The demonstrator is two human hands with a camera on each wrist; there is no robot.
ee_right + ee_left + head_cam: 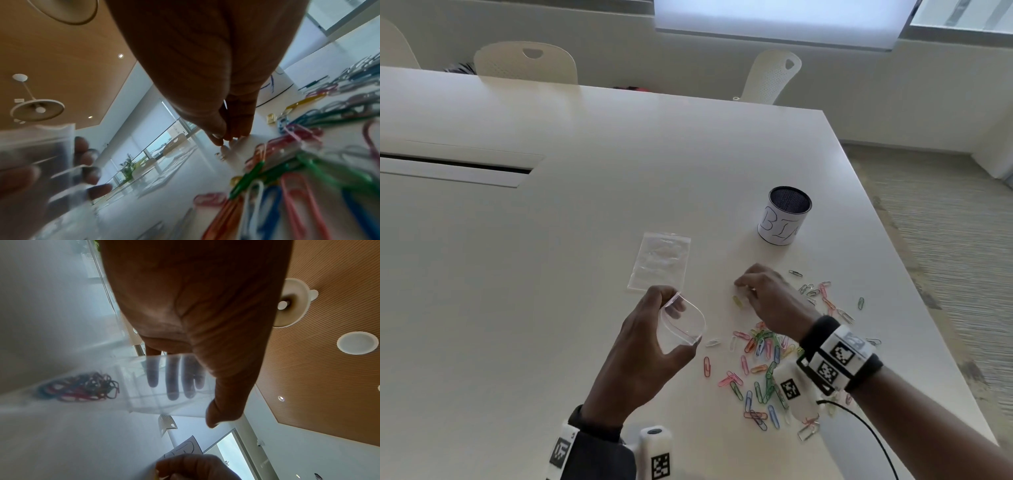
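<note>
My left hand [677, 327] holds a small clear zip bag [690, 318] above the white table [585, 205], its mouth spread open between thumb and fingers. In the left wrist view the fingers [172, 382] show through the bag [139, 386]. My right hand [743, 289] is low over the table, fingertips bunched together [226, 139] beside a yellow paper clip [738, 301]. Whether anything is pinched between them is hidden. A spread of coloured paper clips [762, 346] lies under and around the right wrist.
A second clear zip bag [661, 262] lies flat behind my left hand. A mesh cup with a paper label [786, 216] stands at the back right. The table's right edge [914, 267] runs close to the clips. A cable slot [455, 168] is far left, with chairs [525, 61] beyond.
</note>
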